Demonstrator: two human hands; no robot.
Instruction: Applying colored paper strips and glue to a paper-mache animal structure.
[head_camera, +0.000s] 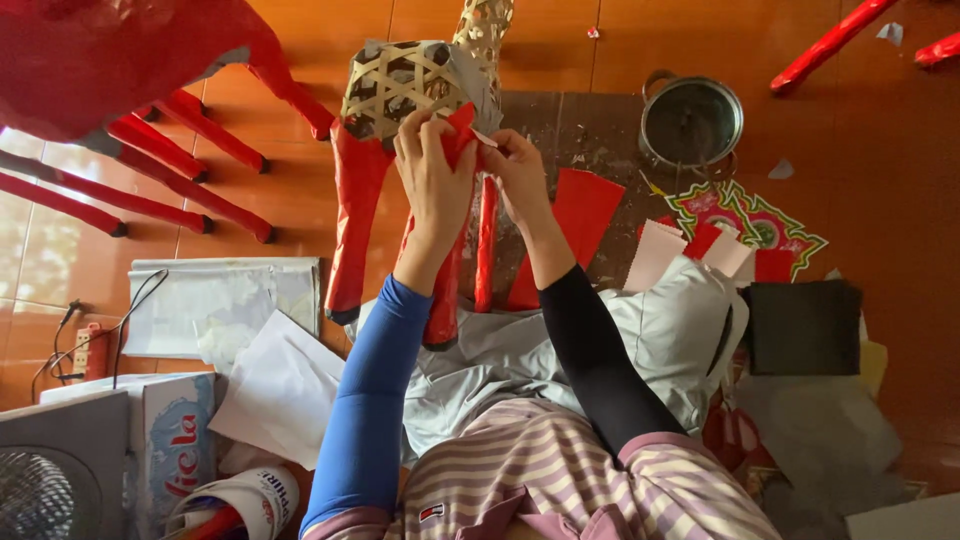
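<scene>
A woven bamboo frame (395, 82) shaped like an animal body stands on the floor, its legs (352, 215) wrapped in red paper. My left hand (432, 170), in a blue sleeve, presses a piece of red paper (460, 128) against the frame's side. My right hand (515, 165), in a black sleeve, pinches the same paper's edge beside it. Both hands touch the frame close together.
A metal pot (690, 120) sits at the upper right. Red and pink paper pieces (585, 215) lie on a grey cloth (660, 330). More red-wrapped frames (160, 130) stand at the left. White sheets (225, 300), a fan (50, 480) and a power strip (90, 350) are at the lower left.
</scene>
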